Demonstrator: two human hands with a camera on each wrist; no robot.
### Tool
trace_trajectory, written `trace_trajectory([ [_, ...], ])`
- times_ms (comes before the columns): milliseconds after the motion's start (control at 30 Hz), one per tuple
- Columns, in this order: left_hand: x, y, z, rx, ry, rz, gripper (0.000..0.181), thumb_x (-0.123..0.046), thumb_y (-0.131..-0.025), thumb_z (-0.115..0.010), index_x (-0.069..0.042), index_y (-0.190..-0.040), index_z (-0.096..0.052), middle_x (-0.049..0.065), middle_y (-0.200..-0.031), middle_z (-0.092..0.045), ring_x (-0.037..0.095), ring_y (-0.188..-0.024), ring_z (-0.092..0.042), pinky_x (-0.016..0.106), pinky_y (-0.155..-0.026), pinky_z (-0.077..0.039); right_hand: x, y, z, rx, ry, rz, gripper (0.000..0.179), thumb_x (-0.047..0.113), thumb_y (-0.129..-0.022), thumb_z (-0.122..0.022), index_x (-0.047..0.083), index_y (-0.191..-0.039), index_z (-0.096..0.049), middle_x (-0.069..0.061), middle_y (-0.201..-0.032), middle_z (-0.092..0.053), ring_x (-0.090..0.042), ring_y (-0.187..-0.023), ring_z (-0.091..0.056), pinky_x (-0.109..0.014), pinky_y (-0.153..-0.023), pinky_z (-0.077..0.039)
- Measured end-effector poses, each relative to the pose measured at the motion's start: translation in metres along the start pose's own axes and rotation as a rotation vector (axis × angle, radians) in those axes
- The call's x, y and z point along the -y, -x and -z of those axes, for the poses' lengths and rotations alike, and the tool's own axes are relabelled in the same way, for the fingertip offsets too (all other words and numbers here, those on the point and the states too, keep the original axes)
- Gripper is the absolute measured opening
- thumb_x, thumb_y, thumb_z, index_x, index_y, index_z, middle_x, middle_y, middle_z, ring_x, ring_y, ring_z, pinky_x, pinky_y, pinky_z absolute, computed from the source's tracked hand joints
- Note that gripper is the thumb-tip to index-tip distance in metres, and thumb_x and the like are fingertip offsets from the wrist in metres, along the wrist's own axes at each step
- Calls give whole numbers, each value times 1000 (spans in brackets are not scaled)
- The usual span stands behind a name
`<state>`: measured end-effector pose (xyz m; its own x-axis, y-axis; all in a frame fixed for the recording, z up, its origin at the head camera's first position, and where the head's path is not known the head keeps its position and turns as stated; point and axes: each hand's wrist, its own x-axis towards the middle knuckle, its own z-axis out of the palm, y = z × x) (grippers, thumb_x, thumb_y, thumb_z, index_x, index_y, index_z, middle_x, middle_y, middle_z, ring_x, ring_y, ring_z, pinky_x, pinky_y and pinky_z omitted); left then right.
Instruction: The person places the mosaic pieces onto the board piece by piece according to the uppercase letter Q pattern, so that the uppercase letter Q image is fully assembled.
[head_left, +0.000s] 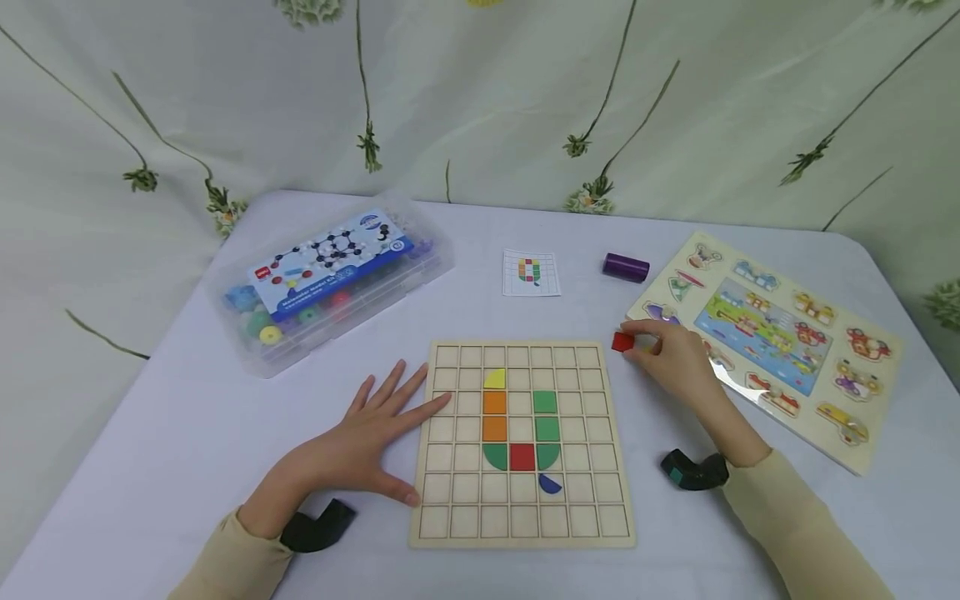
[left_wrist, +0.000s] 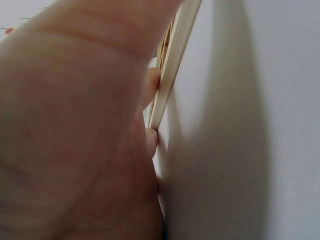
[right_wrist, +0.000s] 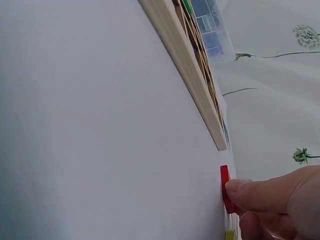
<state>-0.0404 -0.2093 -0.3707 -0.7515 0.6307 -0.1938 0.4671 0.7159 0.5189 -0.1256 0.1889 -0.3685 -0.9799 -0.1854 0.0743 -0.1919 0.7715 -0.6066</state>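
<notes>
A square wooden grid board (head_left: 465, 525) lies on the table. Colored tiles sit in some of its cells: a yellow piece (head_left: 495, 380), orange squares (head_left: 494, 402), green squares (head_left: 545, 402), rounded green pieces (head_left: 496, 456) and a red square (head_left: 522, 457). Lower down lies a dark blue half-round piece (head_left: 550, 484), askew. With fingers spread, my left hand (head_left: 360, 446) rests at the board's left edge, fingertips touching it. Beyond the upper right corner, my right hand (head_left: 671, 358) pinches a red square tile (head_left: 622, 342), also visible as a red tile (right_wrist: 225, 182) in the right wrist view.
Behind the board lies a small pattern card (head_left: 531, 287), with a purple cylinder (head_left: 626, 267) to its right. A clear plastic case (head_left: 330, 283) of molecular model parts stands at the back left. On the right, a wooden picture puzzle (head_left: 780, 333) lies partly under my right hand.
</notes>
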Motion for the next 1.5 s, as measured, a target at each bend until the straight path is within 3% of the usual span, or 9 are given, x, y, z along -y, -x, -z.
trace_trajectory([
  [133, 0, 1, 0, -1, 11, 5, 112, -70, -59, -71, -25, -150, -23, 7, -156, 4, 30, -137, 19, 57, -101, 13, 3, 0, -4, -26, 21, 34, 29, 0, -80, -71, 2, -109, -68, -11, -84, -65, -20, -54, -45, -31, -48, -34],
  [333, 1, 1, 0, -1, 9, -4, 112, -70, -60, -70, -24, -150, -23, 7, -156, 5, 30, -137, 18, 57, -102, 12, 9, 0, -8, -51, -3, 108, 33, -7, -77, -71, -1, -108, -64, -15, -92, -63, -29, -80, -56, -41, -69, -44],
  [667, 2, 0, 0, -1, 8, -7, 112, -70, -60, -70, -25, -150, -22, 7, -156, 5, 30, -137, 18, 57, -102, 12, 40, -3, -12, -89, -140, 147, 16, -9, -80, -68, -1, -94, -67, -10, -85, -65, -22, -74, -60, -35, -68, -50],
  [767, 3, 0, -1, -5, 1, -12, 112, -71, -60, -69, -25, -150, -22, 8, -156, 5, 30, -137, 18, 57, -102, 12, 56, -5, -18, -36, -245, 152, 14, -7, -81, -68, 0, -93, -67, -10, -89, -66, -21, -77, -63, -34, -71, -52],
  [933, 3, -1, -2, -7, 6, -19, 112, -71, -60, -69, -25, -150, -21, 8, -156, 5, 31, -137, 18, 57, -102, 12, 77, -7, -38, 125, -374, 163, 11, -4, -82, -68, 2, -91, -68, -6, -90, -66, -20, -78, -64, -32, -74, -52],
  [1133, 2, -1, -2, -5, 6, -18, 112, -71, -60, -69, -26, -150, -21, 8, -156, 5, 31, -137, 19, 58, -101, 11, 84, -10, -53, 187, -316, 233, 10, -3, -83, -67, 6, -88, -69, -1, -88, -65, -16, -78, -60, -29, -73, -50],
  [1500, 0, 1, 0, 1, 3, -8, 111, -70, -60, -70, -23, -150, -24, 9, -156, 4, 31, -137, 18, 57, -102, 12, 88, -10, -57, 235, -114, 322, 8, 3, -83, -70, 10, -85, -72, 6, -80, -64, -14, -75, -52, -30, -68, -45],
])
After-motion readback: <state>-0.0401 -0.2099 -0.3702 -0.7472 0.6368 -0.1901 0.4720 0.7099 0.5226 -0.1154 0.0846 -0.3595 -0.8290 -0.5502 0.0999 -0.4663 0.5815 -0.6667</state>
